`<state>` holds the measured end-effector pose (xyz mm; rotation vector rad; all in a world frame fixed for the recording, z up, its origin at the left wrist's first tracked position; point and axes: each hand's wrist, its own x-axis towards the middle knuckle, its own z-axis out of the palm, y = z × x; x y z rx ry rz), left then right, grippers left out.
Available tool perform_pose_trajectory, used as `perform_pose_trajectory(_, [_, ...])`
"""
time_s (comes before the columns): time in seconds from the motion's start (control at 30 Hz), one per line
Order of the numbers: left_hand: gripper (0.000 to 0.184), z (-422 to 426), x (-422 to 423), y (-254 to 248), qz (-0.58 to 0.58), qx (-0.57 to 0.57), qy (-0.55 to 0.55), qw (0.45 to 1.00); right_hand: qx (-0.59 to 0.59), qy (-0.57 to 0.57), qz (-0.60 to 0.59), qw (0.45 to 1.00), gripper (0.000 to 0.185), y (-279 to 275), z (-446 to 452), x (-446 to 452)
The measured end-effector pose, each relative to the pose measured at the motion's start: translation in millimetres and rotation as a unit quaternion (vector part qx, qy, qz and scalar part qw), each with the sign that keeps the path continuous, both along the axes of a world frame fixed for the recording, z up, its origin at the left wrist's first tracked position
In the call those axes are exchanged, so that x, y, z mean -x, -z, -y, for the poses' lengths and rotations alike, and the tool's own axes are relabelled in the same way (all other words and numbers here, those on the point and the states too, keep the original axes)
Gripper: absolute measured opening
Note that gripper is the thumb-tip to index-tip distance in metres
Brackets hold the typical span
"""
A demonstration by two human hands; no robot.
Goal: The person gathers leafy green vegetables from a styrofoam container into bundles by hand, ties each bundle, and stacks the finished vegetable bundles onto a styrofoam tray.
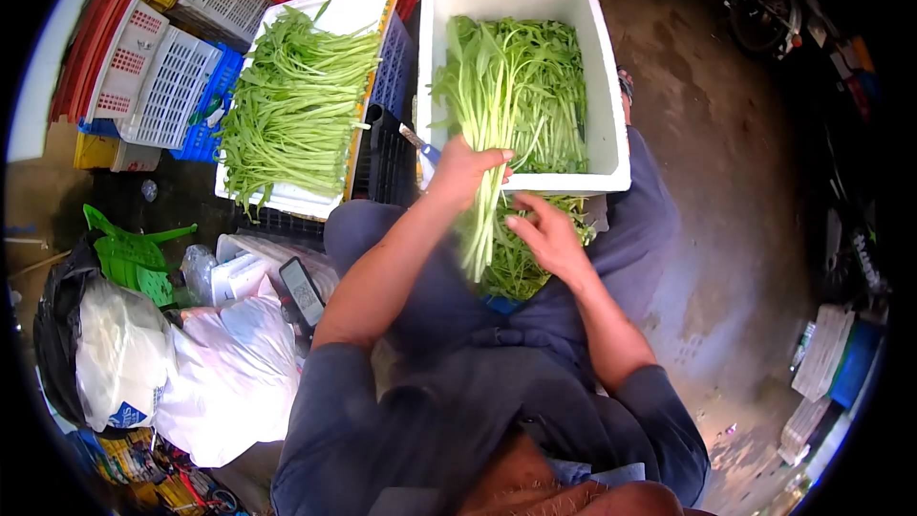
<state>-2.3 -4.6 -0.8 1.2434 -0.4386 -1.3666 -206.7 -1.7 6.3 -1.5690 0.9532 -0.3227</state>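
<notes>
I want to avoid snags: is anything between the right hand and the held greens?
Nothing visible stands between the right hand and the leafy greens held by the left hand; the foam box is farther forward.

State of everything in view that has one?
Foam box, lidless, holding greens
White tray, loaded with more greens
Stem bunch, gripped, partly over foam box
Left hand, closed around stem bunch
Right hand, loosely open beside stem bunch
Phone-like device, screen up, unreadable
White bag, bulging
</notes>
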Motion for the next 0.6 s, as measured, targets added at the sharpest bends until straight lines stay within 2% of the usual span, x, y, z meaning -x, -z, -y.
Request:
perform_pose_trajectory(0.07, [0.032, -1, 0, 2, 0.001, 0.005, 0.000, 1.000, 0.077, 0.036, 0.025, 0.996, 0.046, 30, -7, -28])
perform_pose_trajectory(0.1, [0.032, -2, -2, -3, -0.004, -0.005, 0.013, 1.000, 0.105, 0.044, -0.009, 0.993, 0.037, 18, -8, -40])
perform_pose_trajectory(0.2, [0.031, -4, -11, -2, -0.064, 0.019, -0.011, 0.998, 0.081, 0.096, 0.038, 0.991, 0.030, 23, -8, -54])
perform_pose_trajectory(0.23, [0.035, -7, -17, -3, -0.094, 0.014, 0.011, 0.995, 0.082, 0.095, 0.034, 0.991, 0.025, 18, -7, -53])
perform_pose_trajectory(0.37, [0.046, -4, -21, -9, -0.209, 0.020, 0.058, 0.976, 0.147, 0.027, 0.019, 0.989, 0.025, -1, 3, -55])
perform_pose_trajectory(0.43, [0.045, -1, -25, 2, -0.222, 0.024, 0.078, 0.972, 0.158, -0.018, 0.004, 0.987, 0.025, 3, 16, -53])
perform_pose_trajectory(0.53, [0.043, 2, -30, 8, -0.210, 0.008, 0.064, 0.976, 0.079, -0.059, -0.078, 0.992, 0.026, -14, 30, -52])
perform_pose_trajectory(0.6, [0.040, 6, -36, -2, -0.188, -0.013, 0.022, 0.982, 0.011, -0.040, 0.020, 0.999, 0.030, 2, 45, -46])
